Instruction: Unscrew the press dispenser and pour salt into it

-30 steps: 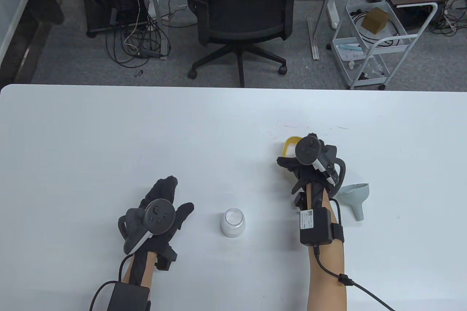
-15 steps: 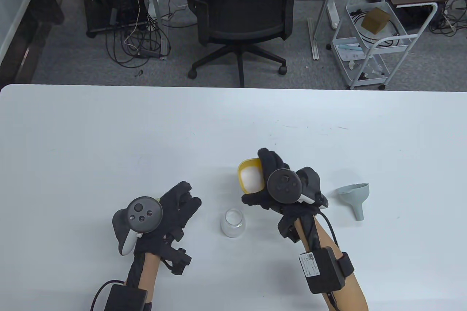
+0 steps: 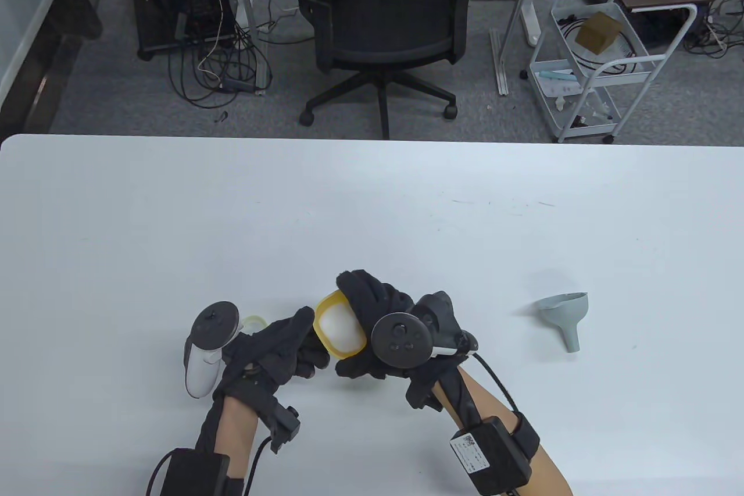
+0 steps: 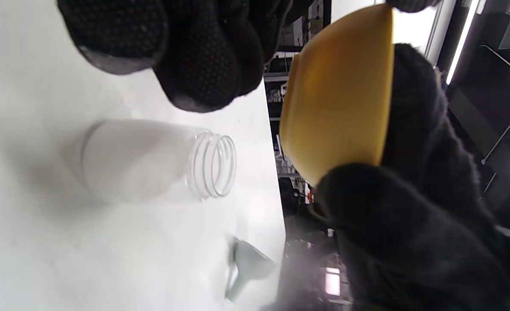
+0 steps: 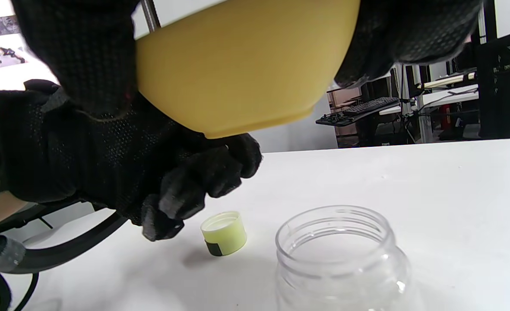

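1. Right hand (image 3: pixel 372 339) grips a yellow bowl (image 3: pixel 339 330) of salt (image 3: pixel 342 332), fingers wrapped round its far rim and thumb under its near side, lifted clear of the table (image 3: pixel 372 211).
2. Left hand (image 3: pixel 279 353) is beside the bowl, fingers curled loosely and holding nothing; whether they touch the bowl cannot be told.
3. Jar (image 5: pixel 341 255) stands upright and uncapped on the table, directly below the bowl.
4. Cap (image 5: pixel 223 233) lies on the table near the left fingers.
5. Funnel (image 3: pixel 567 313) lies on its side, well apart to the right.
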Available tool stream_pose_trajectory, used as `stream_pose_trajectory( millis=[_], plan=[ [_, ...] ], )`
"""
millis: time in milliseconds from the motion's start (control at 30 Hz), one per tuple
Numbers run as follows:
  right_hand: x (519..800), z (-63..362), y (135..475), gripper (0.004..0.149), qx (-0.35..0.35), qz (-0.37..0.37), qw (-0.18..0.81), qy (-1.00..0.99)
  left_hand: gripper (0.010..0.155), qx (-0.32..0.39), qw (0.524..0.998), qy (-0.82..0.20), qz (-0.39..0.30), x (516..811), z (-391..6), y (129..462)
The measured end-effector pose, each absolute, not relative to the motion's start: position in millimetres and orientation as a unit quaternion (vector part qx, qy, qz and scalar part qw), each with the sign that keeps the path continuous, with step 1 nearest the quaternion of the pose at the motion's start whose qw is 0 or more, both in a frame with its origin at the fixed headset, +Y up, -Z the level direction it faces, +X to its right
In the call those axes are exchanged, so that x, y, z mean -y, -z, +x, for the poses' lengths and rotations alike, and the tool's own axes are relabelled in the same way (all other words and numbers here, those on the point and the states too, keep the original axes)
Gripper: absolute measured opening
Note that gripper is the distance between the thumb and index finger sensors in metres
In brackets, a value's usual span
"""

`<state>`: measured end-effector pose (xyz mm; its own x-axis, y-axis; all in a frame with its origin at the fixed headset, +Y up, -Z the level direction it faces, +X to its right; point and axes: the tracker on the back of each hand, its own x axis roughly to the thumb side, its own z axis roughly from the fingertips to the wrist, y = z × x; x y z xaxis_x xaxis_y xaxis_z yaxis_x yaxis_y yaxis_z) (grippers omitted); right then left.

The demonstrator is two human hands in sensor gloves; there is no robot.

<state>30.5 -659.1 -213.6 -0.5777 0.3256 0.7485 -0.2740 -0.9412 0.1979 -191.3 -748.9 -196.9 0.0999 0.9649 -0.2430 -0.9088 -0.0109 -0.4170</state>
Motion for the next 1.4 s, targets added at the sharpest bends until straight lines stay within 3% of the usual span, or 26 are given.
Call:
stream_pose_trajectory(
  millis=[133,533,1100,1400],
  plan=[
    [666,29,215,0.124,-0.038,0.430,0.182,-0.884,0.092,0.084,0.643,-0.704,-0.288,758,-188,199],
    [667,31,215,0.122,-0.041,0.436,0.182,-0.880,0.090,0.101,0.615,-0.723,-0.297,765,-185,200],
    [672,32,213,0.116,-0.070,0.437,0.186,-0.877,0.092,0.090,0.632,-0.721,-0.271,769,-183,200],
    [673,47,211,0.112,-0.022,0.385,0.162,-0.908,0.091,0.070,0.653,-0.718,-0.231,770,-195,201]
  ],
)
